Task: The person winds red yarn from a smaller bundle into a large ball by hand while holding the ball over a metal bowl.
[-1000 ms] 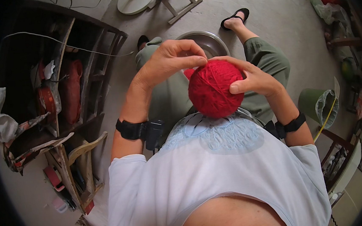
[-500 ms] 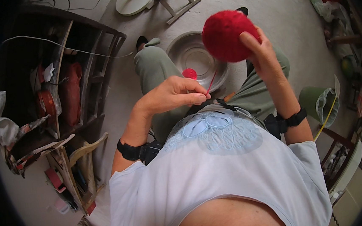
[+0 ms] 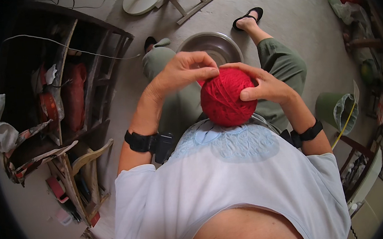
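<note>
A big ball of red yarn (image 3: pixel 227 99) is in front of my belly, its strands wound across one another. My right hand (image 3: pixel 267 84) grips it from the right, thumb on the near side and fingers over the far top. At the ball's upper left, my left hand (image 3: pixel 190 70) is closed in a pinch by its surface; the strand between the fingertips is hardly visible now. Beyond the ball a metal basin (image 3: pixel 221 38) stands on the floor between my legs. The smaller red ball seen in it earlier is mostly hidden behind my left hand and the big ball.
On the left stands a dark wooden shelf (image 3: pixel 105 59) with red items inside, and a small wooden stool (image 3: pixel 91 159) below it. A green bin (image 3: pixel 328 108) with a plastic liner is at my right. A wooden stand leg (image 3: pixel 196 9) rests on the floor ahead.
The yarn ball has come down and left with my right hand, from above the basin to before my belly. My left hand has risen toward its far side. My right foot now shows.
</note>
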A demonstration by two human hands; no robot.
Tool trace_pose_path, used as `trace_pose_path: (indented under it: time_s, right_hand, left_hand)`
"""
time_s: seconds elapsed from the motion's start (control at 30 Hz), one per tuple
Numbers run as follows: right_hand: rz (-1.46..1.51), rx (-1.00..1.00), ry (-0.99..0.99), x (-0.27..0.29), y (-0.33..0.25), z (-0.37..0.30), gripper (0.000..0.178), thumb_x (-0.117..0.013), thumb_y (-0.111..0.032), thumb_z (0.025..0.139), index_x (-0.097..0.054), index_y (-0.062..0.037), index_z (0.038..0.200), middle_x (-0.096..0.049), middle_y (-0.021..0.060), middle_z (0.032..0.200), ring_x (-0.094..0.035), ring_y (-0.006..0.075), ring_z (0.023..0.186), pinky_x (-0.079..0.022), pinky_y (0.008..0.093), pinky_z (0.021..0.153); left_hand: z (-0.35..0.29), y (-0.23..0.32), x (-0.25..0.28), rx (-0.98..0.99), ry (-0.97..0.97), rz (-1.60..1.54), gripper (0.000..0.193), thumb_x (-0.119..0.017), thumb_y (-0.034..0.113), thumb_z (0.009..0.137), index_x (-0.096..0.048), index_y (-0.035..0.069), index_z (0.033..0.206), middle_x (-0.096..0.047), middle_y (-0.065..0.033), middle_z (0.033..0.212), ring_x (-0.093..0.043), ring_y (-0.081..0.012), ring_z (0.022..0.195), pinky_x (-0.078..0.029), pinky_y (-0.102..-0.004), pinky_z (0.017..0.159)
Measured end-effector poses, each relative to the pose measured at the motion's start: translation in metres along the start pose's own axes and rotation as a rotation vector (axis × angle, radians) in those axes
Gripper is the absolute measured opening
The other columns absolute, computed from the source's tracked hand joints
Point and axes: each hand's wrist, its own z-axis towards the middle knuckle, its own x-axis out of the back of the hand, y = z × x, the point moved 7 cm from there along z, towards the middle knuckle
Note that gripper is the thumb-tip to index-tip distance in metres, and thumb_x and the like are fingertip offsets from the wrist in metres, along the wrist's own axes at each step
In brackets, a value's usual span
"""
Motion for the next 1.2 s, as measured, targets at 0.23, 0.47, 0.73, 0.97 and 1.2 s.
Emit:
trace_pose_path:
  time_s: [0.23,0.47,0.73,0.97,1.2]
  right_hand:
    - [-0.171,0.069,0.056,-0.008,0.014,-0.009,0.110,-0.088,-0.050,0.060,-0.037,-0.0069,0.147,-0.050,0.0121,0.137,-0.048,0.0238,0.130,-0.036,0.0367,0.111]
    - [0.142,0.193,0.112,0.014,0.000,-0.010,0.098,-0.083,-0.041,0.071,-0.034,-0.0041,0.147,-0.052,0.0125,0.136,-0.050,0.0227,0.128,-0.040,0.0364,0.108]
    - [0.576,0.418,0.387,0.034,-0.036,0.004,0.071,-0.068,-0.042,0.090,-0.039,-0.0017,0.140,-0.054,0.0108,0.134,-0.054,0.0198,0.123,-0.045,0.0350,0.102]
    - [-0.038,0.382,0.673,0.048,-0.016,0.016,0.079,-0.084,-0.034,0.077,-0.043,0.0031,0.134,-0.059,0.0133,0.122,-0.059,0.0196,0.113,-0.049,0.0331,0.096]
    - [-0.337,0.267,0.442,0.032,-0.014,0.005,0.085,-0.087,-0.035,0.069,-0.049,-0.0011,0.137,-0.059,0.0154,0.125,-0.060,0.0243,0.114,-0.048,0.0343,0.100]
  left_hand:
    - [-0.010,-0.023,0.003,0.045,0.082,-0.048,0.011,-0.067,0.011,0.094,-0.068,0.001,0.098,-0.066,0.0009,0.087,-0.060,-0.0054,0.081,-0.050,-0.0215,0.075]
    - [-0.006,-0.048,0.016,0.025,0.250,-0.049,0.019,-0.064,0.017,0.096,-0.069,0.001,0.103,-0.068,0.0002,0.090,-0.062,-0.0068,0.083,-0.051,-0.0240,0.075]
    - [-0.030,-0.035,-0.032,0.199,-0.010,0.095,0.025,-0.061,0.014,0.096,-0.069,0.000,0.115,-0.071,-0.0037,0.092,-0.063,-0.0081,0.084,-0.050,-0.0240,0.073]
    - [-0.039,0.013,-0.040,0.058,-0.156,0.340,0.024,-0.066,0.014,0.093,-0.070,0.000,0.111,-0.069,-0.0058,0.088,-0.061,-0.0099,0.079,-0.048,-0.0260,0.070]
    - [-0.016,0.061,-0.017,-0.088,-0.107,0.374,0.007,-0.069,0.005,0.089,-0.069,-0.001,0.092,-0.062,-0.0017,0.083,-0.057,-0.0091,0.080,-0.045,-0.0244,0.072]
